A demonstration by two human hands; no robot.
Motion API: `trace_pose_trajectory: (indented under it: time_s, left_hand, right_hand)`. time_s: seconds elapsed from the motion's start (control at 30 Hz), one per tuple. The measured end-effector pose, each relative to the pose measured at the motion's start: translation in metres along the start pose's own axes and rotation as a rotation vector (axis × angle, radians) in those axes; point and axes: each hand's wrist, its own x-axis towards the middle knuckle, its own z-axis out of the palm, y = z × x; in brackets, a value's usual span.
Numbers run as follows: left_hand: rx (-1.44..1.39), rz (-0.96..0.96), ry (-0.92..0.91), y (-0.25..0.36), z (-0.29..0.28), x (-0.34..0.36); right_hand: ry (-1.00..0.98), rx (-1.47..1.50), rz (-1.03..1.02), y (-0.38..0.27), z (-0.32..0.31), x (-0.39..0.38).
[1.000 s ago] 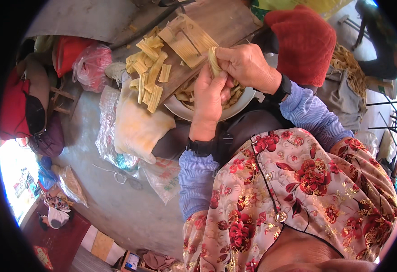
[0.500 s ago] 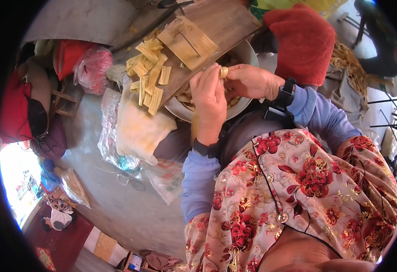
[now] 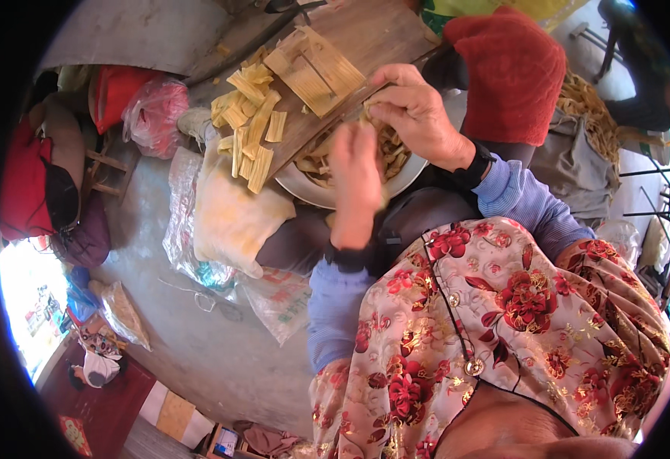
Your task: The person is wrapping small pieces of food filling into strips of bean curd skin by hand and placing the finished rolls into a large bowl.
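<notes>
Over a white basin (image 3: 298,187) of curled yellowish-brown pieces in my lap, my right hand (image 3: 419,115) pinches a small pale yellow strip (image 3: 366,115). My left hand (image 3: 354,176) is just left of and below it, smeared by motion, so its fingers are unclear. Behind them a wooden board (image 3: 373,34) lies tilted across the basin's upper edge, bearing a square of pale yellow dried layered sheet (image 3: 312,69) and a pile of cut yellow strips (image 3: 258,130).
A pale cloth (image 3: 235,222) lies beside my left leg. A red cloth (image 3: 507,76) is beyond my right hand, with a brown heap (image 3: 583,107) behind it. Left stand bags (image 3: 151,115) and a wooden stool (image 3: 109,176); plastic sheeting (image 3: 190,214) lies on the floor.
Since half a second ago my hands have separated: my right hand has risen toward the board with the strip, and my left hand is now blurred beside it.
</notes>
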Motion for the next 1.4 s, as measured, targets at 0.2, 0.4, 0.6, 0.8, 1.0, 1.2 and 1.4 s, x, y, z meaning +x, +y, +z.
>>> trace_pose_trajectory:
  time_s: [0.2, 0.4, 0.6, 0.8, 1.0, 1.2, 1.4]
  left_hand:
    - [0.469, 0.344, -0.041, -0.025, -0.039, -0.011]
    - [1.316, 0.915, 0.147, 0.003, -0.033, -0.014]
    - [1.456, 1.198, 0.268, 0.011, -0.021, -0.004]
    - [0.710, 0.644, 0.094, -0.003, -0.017, -0.005]
    - [1.307, 1.045, 0.171, 0.003, -0.017, -0.003]
    - [1.153, 1.013, 0.115, -0.004, -0.005, -0.007]
    - [1.259, 0.888, 0.160, -0.017, -0.005, -0.009]
  right_hand:
    - [-0.139, 0.066, 0.063, 0.003, -0.014, 0.005]
    - [-0.292, -0.347, -0.346, -0.011, -0.034, 0.027]
    - [-0.269, -0.305, -0.002, -0.034, -0.027, 0.010]
    - [-0.149, 0.223, 0.025, 0.008, -0.007, -0.011]
    - [-0.140, -0.045, 0.001, -0.019, -0.018, -0.014]
    - [-0.121, 0.043, -0.006, -0.011, -0.016, -0.015]
    - [-0.118, -0.181, -0.100, 0.004, -0.017, -0.033]
